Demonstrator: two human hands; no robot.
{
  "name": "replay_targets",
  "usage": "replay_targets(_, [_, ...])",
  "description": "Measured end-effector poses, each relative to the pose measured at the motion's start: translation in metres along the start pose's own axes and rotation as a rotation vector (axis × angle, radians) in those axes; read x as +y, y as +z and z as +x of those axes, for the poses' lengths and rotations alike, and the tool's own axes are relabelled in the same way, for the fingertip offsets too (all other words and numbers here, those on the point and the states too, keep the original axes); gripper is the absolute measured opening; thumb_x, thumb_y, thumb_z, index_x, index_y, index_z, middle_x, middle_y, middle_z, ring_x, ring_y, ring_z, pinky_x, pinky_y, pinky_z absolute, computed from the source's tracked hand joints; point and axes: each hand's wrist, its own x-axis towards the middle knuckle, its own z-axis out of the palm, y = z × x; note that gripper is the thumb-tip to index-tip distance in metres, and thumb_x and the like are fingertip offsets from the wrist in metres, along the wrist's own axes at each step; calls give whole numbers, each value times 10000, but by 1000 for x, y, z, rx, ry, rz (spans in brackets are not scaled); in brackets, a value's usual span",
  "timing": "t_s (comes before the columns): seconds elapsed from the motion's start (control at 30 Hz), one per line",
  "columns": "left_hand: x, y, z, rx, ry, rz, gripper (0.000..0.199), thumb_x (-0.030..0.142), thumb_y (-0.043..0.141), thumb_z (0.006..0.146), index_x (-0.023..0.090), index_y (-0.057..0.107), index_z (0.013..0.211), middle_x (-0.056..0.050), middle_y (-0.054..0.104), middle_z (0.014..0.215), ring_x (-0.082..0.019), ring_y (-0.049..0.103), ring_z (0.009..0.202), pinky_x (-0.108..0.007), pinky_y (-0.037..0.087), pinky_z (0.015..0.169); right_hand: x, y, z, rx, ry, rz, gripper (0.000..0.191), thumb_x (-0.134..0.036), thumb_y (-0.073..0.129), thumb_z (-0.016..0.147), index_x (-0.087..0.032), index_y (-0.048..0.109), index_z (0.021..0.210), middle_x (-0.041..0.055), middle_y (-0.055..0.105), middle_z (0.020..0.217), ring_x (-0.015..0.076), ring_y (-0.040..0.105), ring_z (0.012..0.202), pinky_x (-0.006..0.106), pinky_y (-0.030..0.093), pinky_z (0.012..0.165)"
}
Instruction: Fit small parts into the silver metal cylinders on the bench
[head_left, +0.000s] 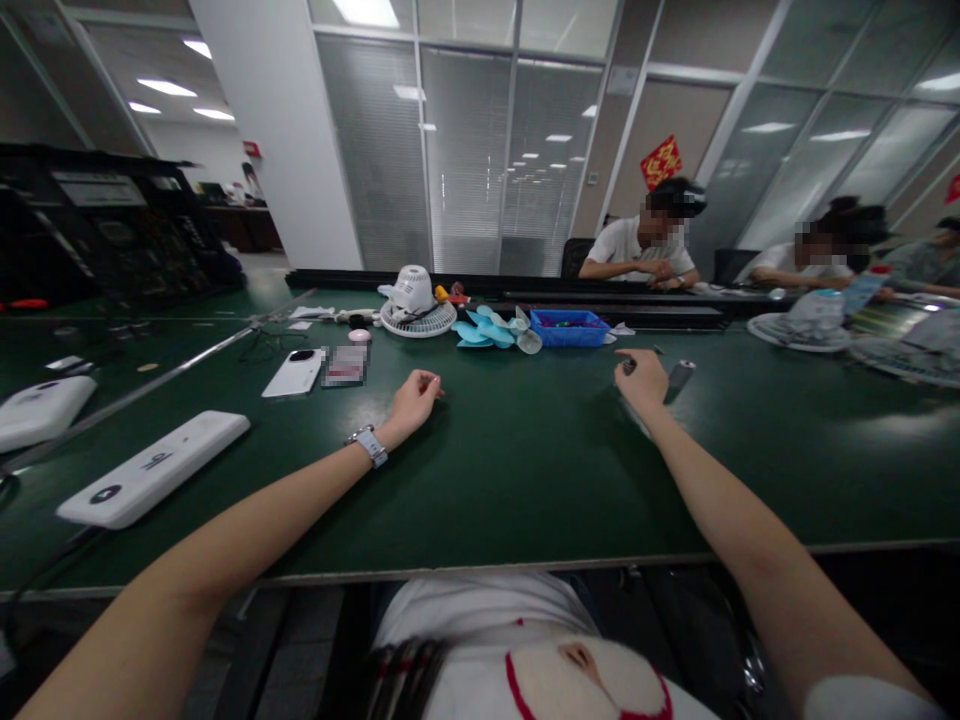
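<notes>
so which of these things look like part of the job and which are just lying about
Probably part of the job:
grey cylinder beside the right hand
blue tray
light-blue blades
white housing on a round grille

Probably just lying about:
white phone
pink round thing
long white device with a cable

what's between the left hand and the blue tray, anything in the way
Yes, at the far end: a clear piece sits by the tray's left end, on the side facing the left hand. Blue blades lie just left of it, farther back than the hand.
</notes>
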Motion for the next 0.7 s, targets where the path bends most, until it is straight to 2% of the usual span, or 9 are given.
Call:
replay_targets(0.1, [2,0,-1,6,-6,4,265,449,551,849,211,566,962,-44,717,798,-213,686,795,-333,479,759,8,7,4,42,257,121,495,-260,685,759,-165,590,1235,117,620,1146,243,584,1048,353,449,917])
replay_targets(0.2, [5,0,-3,10,-12,6,231,419,557,847,211,566,946,-40,713,784,-213,684,781,-332,477,756,18,13,7,-76,532,199,532,-379,780,696,-118,613,1130,129,672,1035,258,631,972,374,473,896])
replay_targets(0.27, [8,0,-4,10,-14,21,205,391,550,851,208,564,944,-40,710,787,-212,683,781,-330,476,755,21,15,7,-103,590,194,494,-405,811,662,-123,644,1031,139,688,1022,280,645,970,398,479,901])
replay_targets(0.37, [11,-1,-6,-3,-13,48,204,369,543,859,198,567,968,-44,710,813,-204,680,794,-326,481,760,13,17,3,-50,561,186,448,-410,830,641,-132,667,952,146,702,1002,308,654,977,437,482,915])
replay_targets(0.47, [19,-1,-11,-63,65,78,265,388,544,869,186,581,1036,-57,712,899,-194,674,839,-323,492,778,-19,22,-9,-60,442,338,460,-437,830,632,-136,664,938,132,714,948,287,672,922,422,513,877])
replay_targets(0.53, [29,1,-16,-121,154,109,320,416,544,876,186,595,1093,-65,707,964,-194,665,880,-322,497,786,-54,26,-24,-155,312,537,471,-440,837,618,-139,654,931,123,716,939,257,683,880,388,539,837])
replay_targets(0.6, [41,3,-23,-179,235,120,369,438,540,885,194,602,1155,-65,702,1015,-194,655,927,-317,500,794,-93,28,-43,-302,170,755,476,-430,848,605,-142,648,927,117,718,936,235,690,851,361,559,807])
replay_targets(0.7, [58,9,-33,-253,323,99,419,448,540,893,207,602,1229,-67,694,1109,-195,643,990,-311,501,815,-144,27,-76,-485,11,958,451,-393,854,614,-148,647,931,105,722,919,221,696,843,346,573,790])
